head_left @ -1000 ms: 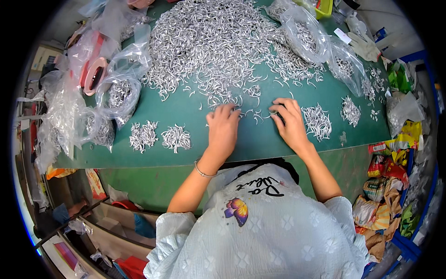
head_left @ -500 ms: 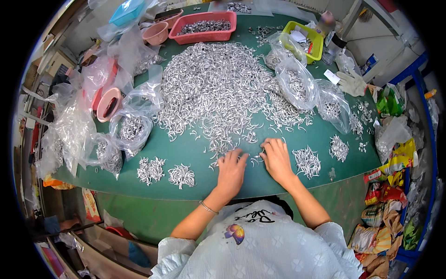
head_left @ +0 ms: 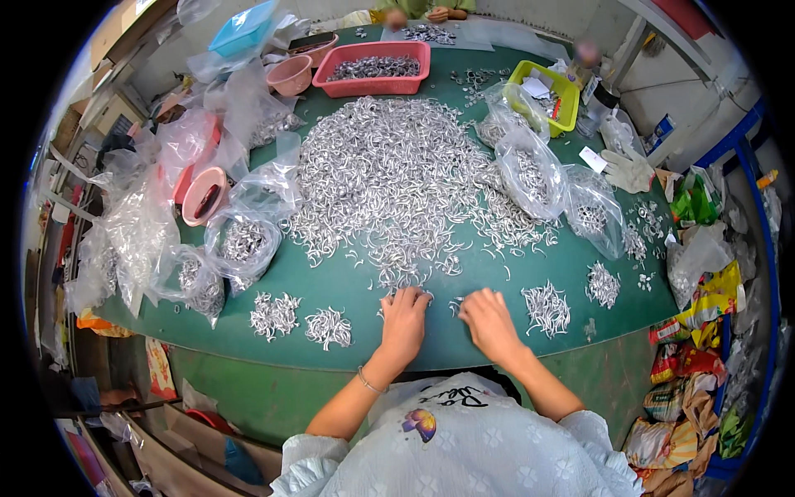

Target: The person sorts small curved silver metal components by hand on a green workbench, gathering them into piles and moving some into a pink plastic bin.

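Observation:
A large heap of small curved silver metal pieces [head_left: 389,178] covers the middle of the green table [head_left: 431,352]. My left hand [head_left: 403,320] lies palm down at the heap's near tip, its fingers bent together over a few pieces; what is under the fingertips is hidden. To its right, my right hand [head_left: 490,321] has curled, slightly blurred fingers beside a few loose pieces [head_left: 455,306]. Small separate piles stand on both sides: two on the left, one pile [head_left: 329,327] nearest my left hand, and another pile [head_left: 546,310] just right of my right hand.
Clear bags of metal parts [head_left: 243,240] crowd the left; more bags [head_left: 530,178] lie right. A pink tray [head_left: 373,85] and a yellow-green basket [head_left: 566,108] stand at the back. A white glove [head_left: 629,171] rests at right. Another person's hands [head_left: 439,14] show beyond the far edge.
The view has tipped up slightly, bringing another person's hands into sight at the far edge. My left fingers have drawn closer together; my right hand has shifted slightly at the loose pieces.

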Demonstrator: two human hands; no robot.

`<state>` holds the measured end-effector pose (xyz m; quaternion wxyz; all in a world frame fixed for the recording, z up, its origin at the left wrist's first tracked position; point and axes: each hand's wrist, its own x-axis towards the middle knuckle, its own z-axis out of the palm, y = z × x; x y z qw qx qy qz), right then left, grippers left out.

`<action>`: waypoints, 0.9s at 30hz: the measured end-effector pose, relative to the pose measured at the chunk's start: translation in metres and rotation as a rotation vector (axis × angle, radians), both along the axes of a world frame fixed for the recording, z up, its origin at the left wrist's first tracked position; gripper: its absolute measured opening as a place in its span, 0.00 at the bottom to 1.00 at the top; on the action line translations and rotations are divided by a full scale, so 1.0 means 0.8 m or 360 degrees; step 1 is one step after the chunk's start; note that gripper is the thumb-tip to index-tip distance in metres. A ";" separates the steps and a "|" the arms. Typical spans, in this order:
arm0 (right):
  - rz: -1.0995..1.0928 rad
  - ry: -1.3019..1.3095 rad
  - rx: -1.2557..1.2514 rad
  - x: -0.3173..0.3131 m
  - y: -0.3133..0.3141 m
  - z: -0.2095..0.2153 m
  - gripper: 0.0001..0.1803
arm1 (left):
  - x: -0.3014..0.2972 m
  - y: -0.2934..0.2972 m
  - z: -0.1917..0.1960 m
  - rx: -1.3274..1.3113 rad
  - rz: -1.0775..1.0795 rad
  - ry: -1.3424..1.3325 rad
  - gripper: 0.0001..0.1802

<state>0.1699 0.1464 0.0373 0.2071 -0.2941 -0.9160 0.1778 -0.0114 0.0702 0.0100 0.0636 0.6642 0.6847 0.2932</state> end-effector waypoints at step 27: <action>-0.0344 0.0357 -0.0240 0.027 0.028 -0.019 0.12 | 0.039 -0.030 0.002 0.0033 -0.0269 -0.0320 0.09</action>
